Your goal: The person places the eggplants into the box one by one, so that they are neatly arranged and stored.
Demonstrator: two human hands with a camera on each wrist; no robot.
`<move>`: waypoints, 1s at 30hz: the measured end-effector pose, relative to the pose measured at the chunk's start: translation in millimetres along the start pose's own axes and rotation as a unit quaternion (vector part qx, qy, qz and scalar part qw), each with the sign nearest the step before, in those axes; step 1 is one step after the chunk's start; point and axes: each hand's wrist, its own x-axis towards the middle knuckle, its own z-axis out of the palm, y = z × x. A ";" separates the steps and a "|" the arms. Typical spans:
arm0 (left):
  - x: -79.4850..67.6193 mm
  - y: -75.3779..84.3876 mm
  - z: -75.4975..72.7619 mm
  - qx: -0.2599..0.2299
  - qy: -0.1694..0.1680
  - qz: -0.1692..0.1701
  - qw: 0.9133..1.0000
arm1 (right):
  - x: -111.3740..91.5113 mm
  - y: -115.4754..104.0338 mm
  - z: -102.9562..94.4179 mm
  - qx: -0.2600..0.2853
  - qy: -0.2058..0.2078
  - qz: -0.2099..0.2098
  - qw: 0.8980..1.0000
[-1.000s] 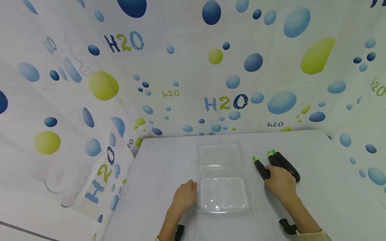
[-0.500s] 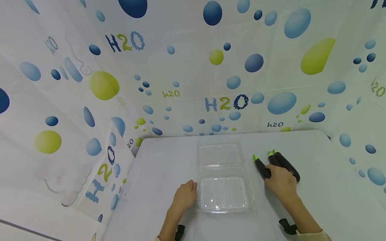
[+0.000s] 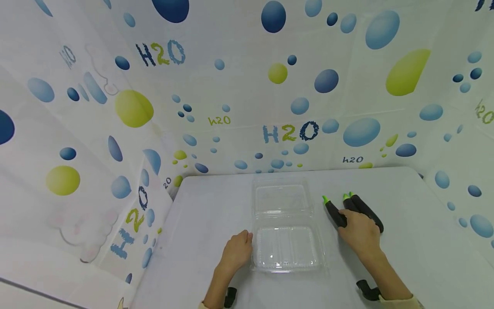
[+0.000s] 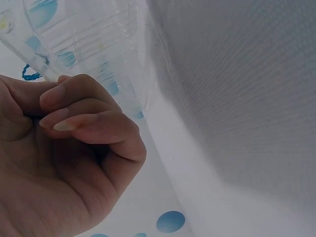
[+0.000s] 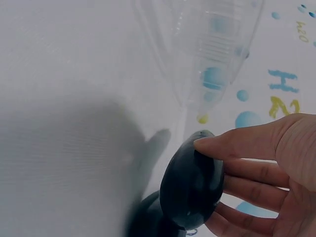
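A clear plastic clamshell container lies opened out on the white table, its lid folded back away from me. My left hand pinches its left rim; in the left wrist view the fingers are curled beside the clear wall. To the right, my right hand grips a dark eggplant with a green tip. The right wrist view shows the thumb on one side of this eggplant and the fingers behind it. Two more eggplants lie just beyond that hand, partly hidden by it.
The white table backs onto a white curtain printed with blue and green dots and "H2O". A black strap piece hangs by the right wrist, another by the left.
The held eggplant's green tip has shifted slightly away from me and to the left. The left hand and container have hardly moved.
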 end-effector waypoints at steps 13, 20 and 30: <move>-1.0 0.7 -0.3 -0.002 0.003 0.000 1.000 | 1.6 -7.2 -10.0 0.013 0.023 -0.017 1.000; -2.1 1.7 -1.5 -0.009 0.004 -0.001 1.000 | 3.4 -10.0 -15.0 0.011 0.031 -0.018 0.999; -1.4 0.3 -0.9 -0.008 0.004 0.000 1.000 | 4.6 -14.1 -18.3 0.009 0.043 -0.025 0.999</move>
